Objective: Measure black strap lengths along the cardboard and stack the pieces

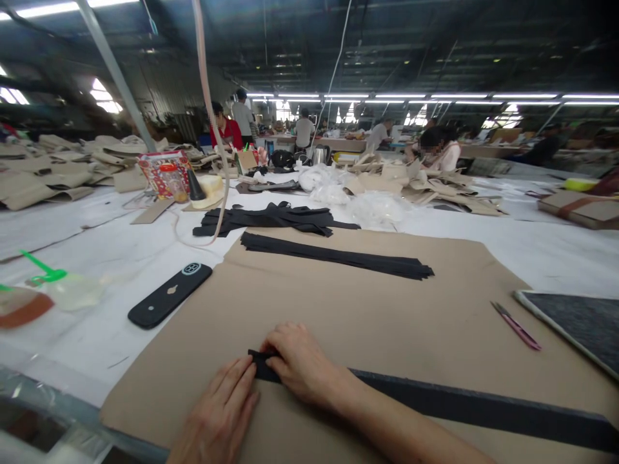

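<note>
A long black fabric strip (464, 406) lies across the brown sheet (300, 296), running from the hands to the right edge of the head view. At its left end my right hand (302, 364) is closed, with thumb and fingers pinching the strip's upper layer. My left hand (220, 406) rests flat beside it, fingers stretched out together and fingertips touching the strip's end. My right forearm covers part of the strip. Farther up the sheet lies a stack of black strips (333, 254). Pink-handled thread snips (517, 327) lie on the right.
A black phone (169, 296) and a bottle with a green nozzle (70, 287) are on the left. Behind the sheet is a heap of black strips (271, 219). A pale hose (206, 96) hangs down. A dark grey panel (575, 322) lies right. People work farther back.
</note>
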Tool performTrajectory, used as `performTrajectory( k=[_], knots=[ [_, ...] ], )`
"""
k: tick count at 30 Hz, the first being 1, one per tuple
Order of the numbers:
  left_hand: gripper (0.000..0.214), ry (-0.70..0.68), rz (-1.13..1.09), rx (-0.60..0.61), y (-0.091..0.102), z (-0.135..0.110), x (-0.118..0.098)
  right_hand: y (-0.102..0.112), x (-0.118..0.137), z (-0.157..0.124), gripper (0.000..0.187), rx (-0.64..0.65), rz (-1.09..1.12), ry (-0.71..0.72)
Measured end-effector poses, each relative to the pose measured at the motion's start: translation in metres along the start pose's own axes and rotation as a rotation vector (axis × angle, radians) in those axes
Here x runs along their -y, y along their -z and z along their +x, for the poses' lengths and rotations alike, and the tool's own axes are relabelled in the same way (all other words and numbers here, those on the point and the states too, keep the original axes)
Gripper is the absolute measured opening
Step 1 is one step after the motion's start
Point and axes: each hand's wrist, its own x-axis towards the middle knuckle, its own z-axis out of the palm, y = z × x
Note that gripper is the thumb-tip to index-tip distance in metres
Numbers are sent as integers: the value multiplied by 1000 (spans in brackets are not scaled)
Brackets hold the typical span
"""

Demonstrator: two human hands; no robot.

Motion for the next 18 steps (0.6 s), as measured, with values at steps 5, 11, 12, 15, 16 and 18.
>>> performTrajectory(
  k=[5, 11, 12, 15, 16, 18],
  knots=[
    [40, -14, -18, 21, 4, -1, 5, -6, -4, -5, 23, -25, 36, 53],
    [41, -28, 1, 48, 6, 1, 9, -9, -6, -10, 32, -39, 27, 116],
    [41, -33, 10, 55, 6, 1, 9, -9, -6, -11, 31, -40, 22, 123],
    [39, -46, 28, 71, 6, 0, 9, -7, -6, -14, 29, -31, 2, 147],
    [39, -46, 32, 77, 6, 0, 10, -7, -6, -15, 29, -29, -5, 158],
    [38, -41, 35, 80, 6, -1, 10, -7, -6, -18, 29, -29, -28, 178]
  ],
)
